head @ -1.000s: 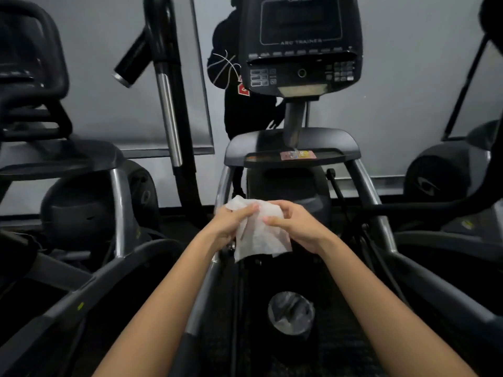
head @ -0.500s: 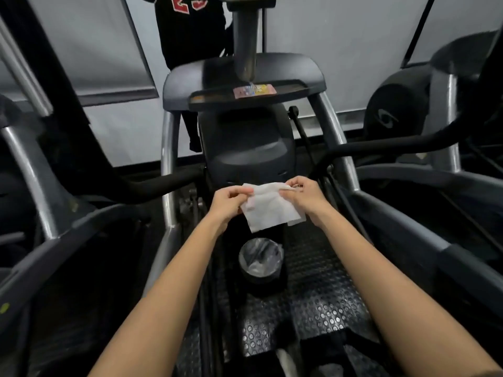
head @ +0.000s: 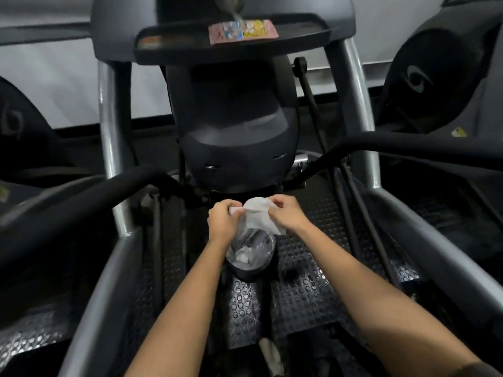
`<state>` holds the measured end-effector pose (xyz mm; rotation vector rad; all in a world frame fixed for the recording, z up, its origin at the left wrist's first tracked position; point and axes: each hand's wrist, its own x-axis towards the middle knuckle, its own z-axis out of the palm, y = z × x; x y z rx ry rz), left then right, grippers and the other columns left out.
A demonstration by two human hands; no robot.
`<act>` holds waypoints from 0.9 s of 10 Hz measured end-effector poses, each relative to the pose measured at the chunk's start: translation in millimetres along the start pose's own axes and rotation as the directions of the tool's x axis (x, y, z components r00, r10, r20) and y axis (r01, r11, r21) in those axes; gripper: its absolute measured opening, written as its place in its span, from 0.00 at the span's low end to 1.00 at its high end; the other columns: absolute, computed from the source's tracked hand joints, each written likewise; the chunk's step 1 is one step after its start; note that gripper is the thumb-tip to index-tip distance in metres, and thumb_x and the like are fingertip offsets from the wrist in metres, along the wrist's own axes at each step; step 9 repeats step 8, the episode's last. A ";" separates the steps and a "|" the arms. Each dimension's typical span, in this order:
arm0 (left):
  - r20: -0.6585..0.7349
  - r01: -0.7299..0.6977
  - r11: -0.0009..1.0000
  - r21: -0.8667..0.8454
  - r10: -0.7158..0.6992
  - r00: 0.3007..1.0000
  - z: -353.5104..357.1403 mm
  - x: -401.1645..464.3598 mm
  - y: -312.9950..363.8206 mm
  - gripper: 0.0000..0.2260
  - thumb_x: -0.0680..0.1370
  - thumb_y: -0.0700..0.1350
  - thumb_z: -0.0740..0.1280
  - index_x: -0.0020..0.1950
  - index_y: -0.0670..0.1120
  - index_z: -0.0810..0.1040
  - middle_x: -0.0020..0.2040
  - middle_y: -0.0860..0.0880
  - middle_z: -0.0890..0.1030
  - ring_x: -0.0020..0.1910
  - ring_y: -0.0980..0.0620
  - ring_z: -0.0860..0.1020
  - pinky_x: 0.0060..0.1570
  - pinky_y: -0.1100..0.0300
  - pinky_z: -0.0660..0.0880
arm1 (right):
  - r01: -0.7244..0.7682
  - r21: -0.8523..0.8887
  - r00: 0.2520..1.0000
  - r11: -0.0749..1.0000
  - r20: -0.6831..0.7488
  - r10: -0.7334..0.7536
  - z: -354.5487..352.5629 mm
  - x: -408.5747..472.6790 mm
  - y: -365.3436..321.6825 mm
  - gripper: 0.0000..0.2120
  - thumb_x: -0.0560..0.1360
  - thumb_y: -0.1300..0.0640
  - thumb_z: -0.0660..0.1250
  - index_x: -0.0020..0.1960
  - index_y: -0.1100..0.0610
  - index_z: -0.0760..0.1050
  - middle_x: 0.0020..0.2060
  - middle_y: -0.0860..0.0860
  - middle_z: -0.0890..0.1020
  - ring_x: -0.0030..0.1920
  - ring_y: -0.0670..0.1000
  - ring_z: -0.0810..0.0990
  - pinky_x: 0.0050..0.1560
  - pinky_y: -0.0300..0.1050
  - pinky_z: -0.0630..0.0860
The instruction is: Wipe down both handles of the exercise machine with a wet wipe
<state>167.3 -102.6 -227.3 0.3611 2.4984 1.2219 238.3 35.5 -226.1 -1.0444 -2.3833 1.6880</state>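
A white wet wipe (head: 258, 216) hangs between both hands, low in front of the machine's dark housing (head: 234, 131). My left hand (head: 221, 220) pinches its left edge and my right hand (head: 285, 213) pinches its top right edge. The wipe is bunched at the top and droops over a small black bin (head: 251, 254). The machine's left handle (head: 89, 197) is a black padded bar curving in from the left. The right handle (head: 408, 145) is a matching bar coming in from the right. Neither hand touches a handle.
The bin is lined with a clear bag and holds crumpled white wipes. It stands on the studded rubber floor (head: 307, 289) between grey side rails (head: 114, 268). A colourful wipe pack (head: 242, 32) lies on the console tray (head: 299, 34). Other machines stand left and right.
The view has tilted further down, so the console has left the frame. Both hands have lowered the wipe until it is just above the bin, and it is more bunched.
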 end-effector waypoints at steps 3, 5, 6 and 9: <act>0.233 0.224 0.965 -0.134 -0.189 0.954 59.0 55.2 -53.5 0.14 0.76 0.34 0.59 0.60 0.38 0.77 0.54 0.40 0.80 0.53 0.45 0.78 0.49 0.63 0.73 | -0.069 -0.295 0.989 0.953 -0.142 0.028 43.6 79.3 60.6 0.11 0.70 0.67 0.59 0.42 0.56 0.77 0.46 0.55 0.76 0.46 0.57 0.76 0.44 0.46 0.72; 0.355 0.467 0.846 -0.257 -0.367 0.860 106.1 81.4 -106.1 0.14 0.75 0.32 0.57 0.52 0.44 0.78 0.34 0.48 0.77 0.35 0.48 0.75 0.36 0.59 0.72 | -0.198 -0.184 0.980 0.963 -0.069 0.188 73.5 120.9 111.2 0.04 0.71 0.66 0.67 0.44 0.61 0.79 0.32 0.51 0.76 0.37 0.49 0.74 0.37 0.37 0.68; 0.401 0.546 0.804 -0.238 -0.431 0.809 117.8 86.7 -115.9 0.20 0.77 0.31 0.56 0.69 0.40 0.68 0.34 0.46 0.76 0.31 0.51 0.72 0.31 0.64 0.70 | -0.243 -0.131 0.970 0.961 -0.012 0.243 86.9 134.0 129.4 0.08 0.71 0.68 0.67 0.37 0.57 0.74 0.28 0.47 0.72 0.32 0.46 0.71 0.31 0.33 0.67; 0.516 0.546 0.817 -0.183 -0.393 0.761 114.3 85.7 -108.5 0.31 0.76 0.30 0.53 0.76 0.53 0.56 0.58 0.41 0.74 0.35 0.51 0.74 0.31 0.61 0.71 | -0.311 -0.126 0.946 0.942 0.053 0.319 104.5 148.5 158.5 0.17 0.72 0.75 0.60 0.59 0.66 0.75 0.51 0.58 0.81 0.55 0.54 0.79 0.55 0.39 0.73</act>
